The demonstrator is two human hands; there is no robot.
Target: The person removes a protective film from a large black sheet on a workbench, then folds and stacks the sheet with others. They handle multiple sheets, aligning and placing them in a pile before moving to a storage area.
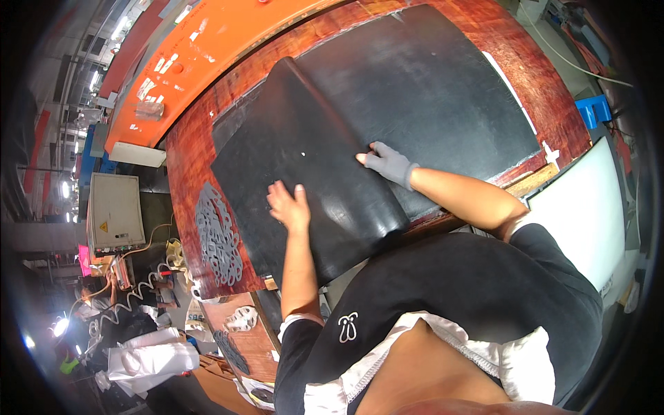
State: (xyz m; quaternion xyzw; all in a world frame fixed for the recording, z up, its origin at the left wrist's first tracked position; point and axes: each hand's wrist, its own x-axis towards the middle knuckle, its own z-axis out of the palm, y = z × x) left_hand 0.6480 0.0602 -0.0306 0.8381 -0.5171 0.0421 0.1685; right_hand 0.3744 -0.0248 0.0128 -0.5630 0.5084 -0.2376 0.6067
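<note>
The raised fold point(325, 114) of the black sheet point(304, 173), lying at centre, is concealing what is underneath. The left hand point(289, 207) is spreading its fingers wide on it; the grey-gloved right hand point(389, 164) is touching the fold, hiding whether it is gripping; I cannot tell. A reddish table point(183, 149) is supporting everything. At 11 o'clock an orange machine point(200, 69) is running out of view; the 9 o'clock room is blurring.

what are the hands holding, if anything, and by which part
The left hand lies open on the black sheet, holding nothing; whether the gloved right hand pinches the sheet's raised fold cannot be told.
</note>
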